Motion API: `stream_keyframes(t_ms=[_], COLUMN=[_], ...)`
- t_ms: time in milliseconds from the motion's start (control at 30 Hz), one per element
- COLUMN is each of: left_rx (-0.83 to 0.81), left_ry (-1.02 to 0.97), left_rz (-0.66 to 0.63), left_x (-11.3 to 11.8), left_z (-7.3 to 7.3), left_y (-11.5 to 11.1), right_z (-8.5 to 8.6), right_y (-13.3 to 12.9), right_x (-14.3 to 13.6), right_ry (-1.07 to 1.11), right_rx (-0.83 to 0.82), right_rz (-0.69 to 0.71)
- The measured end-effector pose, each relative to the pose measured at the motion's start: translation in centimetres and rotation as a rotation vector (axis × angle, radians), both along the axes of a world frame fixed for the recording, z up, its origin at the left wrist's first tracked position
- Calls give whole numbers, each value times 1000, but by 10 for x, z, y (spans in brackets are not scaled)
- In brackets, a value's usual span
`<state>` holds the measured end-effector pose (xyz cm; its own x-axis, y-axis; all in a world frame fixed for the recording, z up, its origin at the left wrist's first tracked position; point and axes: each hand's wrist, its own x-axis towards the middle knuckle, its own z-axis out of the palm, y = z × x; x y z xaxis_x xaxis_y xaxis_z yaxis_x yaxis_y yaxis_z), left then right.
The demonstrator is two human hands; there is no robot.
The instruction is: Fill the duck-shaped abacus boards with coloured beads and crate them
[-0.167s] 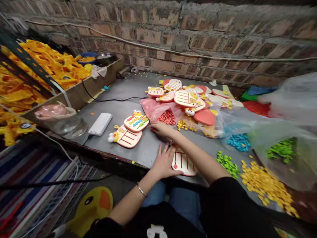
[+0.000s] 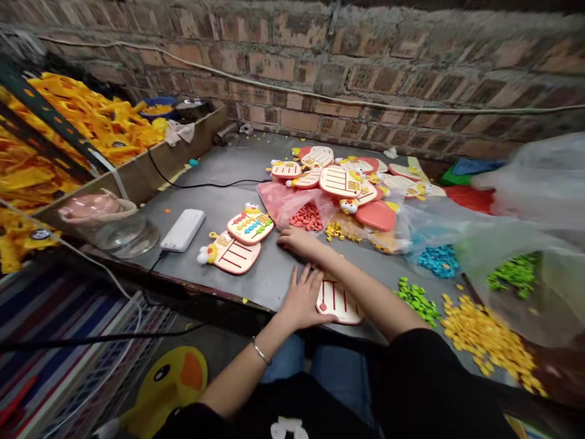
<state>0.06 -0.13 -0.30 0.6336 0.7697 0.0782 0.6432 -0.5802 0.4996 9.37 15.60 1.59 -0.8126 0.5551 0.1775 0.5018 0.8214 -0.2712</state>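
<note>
One red bead (image 2: 323, 306) is on our board (image 2: 351, 308), lower centre; our spread left hand (image 2: 300, 303) steadies it. Our right hand (image 2: 299, 240) is half-curled by the red pile (image 2: 306, 218) (can't tell if it's loaded); picking wants a light pinch.

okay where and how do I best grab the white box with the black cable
I'd pinch the white box across its two long sides, coming from above: it lies flat with both sides free, and the black cable leaves its near end.

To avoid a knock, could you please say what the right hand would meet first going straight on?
The right hand would likely meet the toy with coloured beads, though depth is unclear.
</note>
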Motion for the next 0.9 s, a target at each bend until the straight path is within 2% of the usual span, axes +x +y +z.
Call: stream_keyframes(t_ms=[100,200,333,433,533,600,767,900], left_rx=[3,3,35,49,48,48,42,21], left_ry=[0,0,-29,-45,-42,-37,-30,-8], left_rz=[12,14,-10,-13,-11,-8,3,16], left_x=[-1,-3,-5,-6,-6,-6,-4,-2], left_z=[-2,-3,-4,-5,-6,-6,-1,3], left_y=[0,1,4,4,4,4,3,1], right_z=[0,6,15,15,9,3,-16,-20], right_y=[-14,-34,-74,-108,-136,-147,-153,-155], right_x=[4,23,78,120,142,145,139,137], right_ry=[-4,229,641,749,700,575,371,254], right_rx=[57,-45,-197,-205,-216,-192,22,56], right_rz=[-13,-104,-394,-631,-758,-750,-707,-721])
